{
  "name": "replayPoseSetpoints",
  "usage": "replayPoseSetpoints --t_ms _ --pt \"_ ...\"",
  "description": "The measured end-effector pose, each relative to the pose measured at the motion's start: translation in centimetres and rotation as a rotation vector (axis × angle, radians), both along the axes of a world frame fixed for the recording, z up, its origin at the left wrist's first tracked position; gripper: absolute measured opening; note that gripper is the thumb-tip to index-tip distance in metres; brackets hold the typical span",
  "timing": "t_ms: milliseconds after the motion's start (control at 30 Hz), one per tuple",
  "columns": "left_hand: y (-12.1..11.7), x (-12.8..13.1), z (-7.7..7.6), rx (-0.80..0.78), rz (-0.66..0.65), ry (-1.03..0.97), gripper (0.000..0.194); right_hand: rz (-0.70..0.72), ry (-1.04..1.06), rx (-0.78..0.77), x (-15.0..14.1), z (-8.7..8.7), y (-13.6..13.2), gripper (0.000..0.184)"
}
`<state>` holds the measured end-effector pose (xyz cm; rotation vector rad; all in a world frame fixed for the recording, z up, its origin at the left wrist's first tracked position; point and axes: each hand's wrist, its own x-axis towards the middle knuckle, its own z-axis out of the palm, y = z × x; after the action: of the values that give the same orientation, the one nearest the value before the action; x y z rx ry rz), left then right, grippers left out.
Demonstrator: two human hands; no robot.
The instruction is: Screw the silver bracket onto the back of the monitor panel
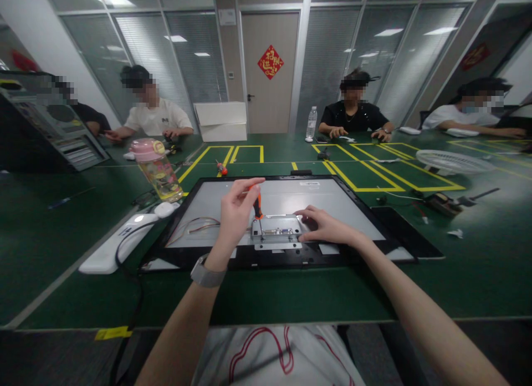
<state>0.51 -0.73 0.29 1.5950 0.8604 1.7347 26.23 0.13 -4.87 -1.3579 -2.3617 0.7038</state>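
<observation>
A monitor panel (357, 208) with a black frame lies back side up on the green table in front of me. On its middle sits a metal bracket (277, 245) with ports along its near edge. My left hand (240, 208) grips an orange and black screwdriver (258, 206) near its top. The screwdriver stands almost upright, its tip down at the bracket's left part. My right hand (322, 224) rests at the bracket's right end, fingers bent around its edge. Thin wires (199, 224) lie on the panel, left of my left hand.
Left of the panel are a white power strip (118, 244) and a pink-lidded bottle (155, 169). To the right lie a dark flat slab (405, 230) and a black tool (443, 203). An opened computer case (50, 125) stands far left. Several people sit across the table.
</observation>
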Motion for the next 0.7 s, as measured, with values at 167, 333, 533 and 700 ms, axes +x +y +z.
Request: replayPoseSetpoints --t_ms 167,333,533,700 --pt "0.05 -0.07 -0.05 -0.047 -0.096 -0.065 0.025 -0.008 0.000 -0.004 -0.16 0.31 -0.23 0.062" --pt "-0.10 -0.06 0.19 0.032 0.071 0.033 0.011 -0.023 -0.011 -0.013 -0.21 0.34 -0.29 0.062" --pt "0.16 -0.21 -0.11 -0.049 -0.052 -0.092 0.025 -0.021 0.002 -0.013 -0.12 0.02 -0.13 0.065" --pt "0.00 -0.17 -0.11 0.002 0.056 0.029 0.016 -0.018 0.017 -0.007 -0.23 0.13 -0.20 0.065"
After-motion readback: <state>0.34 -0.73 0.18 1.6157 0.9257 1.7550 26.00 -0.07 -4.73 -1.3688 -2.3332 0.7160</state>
